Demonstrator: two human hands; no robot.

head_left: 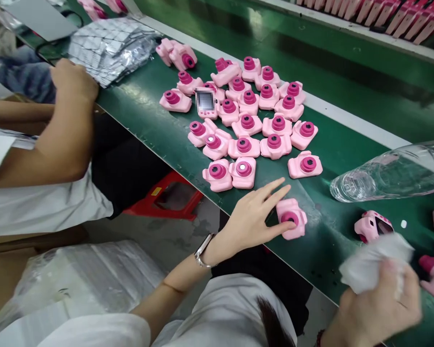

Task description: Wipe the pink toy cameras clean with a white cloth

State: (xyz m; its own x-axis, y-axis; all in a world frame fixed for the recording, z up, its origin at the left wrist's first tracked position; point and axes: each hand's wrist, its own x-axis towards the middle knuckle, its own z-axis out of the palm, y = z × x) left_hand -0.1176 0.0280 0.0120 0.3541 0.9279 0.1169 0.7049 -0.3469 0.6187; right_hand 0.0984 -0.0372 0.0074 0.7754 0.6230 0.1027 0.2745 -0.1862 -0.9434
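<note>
no readable writing; left hand (251, 217) touches pink toy camera (291, 219), right hand (381, 303) grips cloth (374, 260).

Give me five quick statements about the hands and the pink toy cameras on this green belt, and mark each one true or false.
1. The left hand touches a pink toy camera lying apart from the group. True.
2. The right hand holds a screwdriver. False: it holds a crumpled white cloth.
3. A clear plastic bottle lies on its side on the belt. True.
4. The cluster of cameras is blue. False: they are pink with darker pink lenses.
5. A co-worker's hand rests beside a pile of silvery packets. True.
</note>
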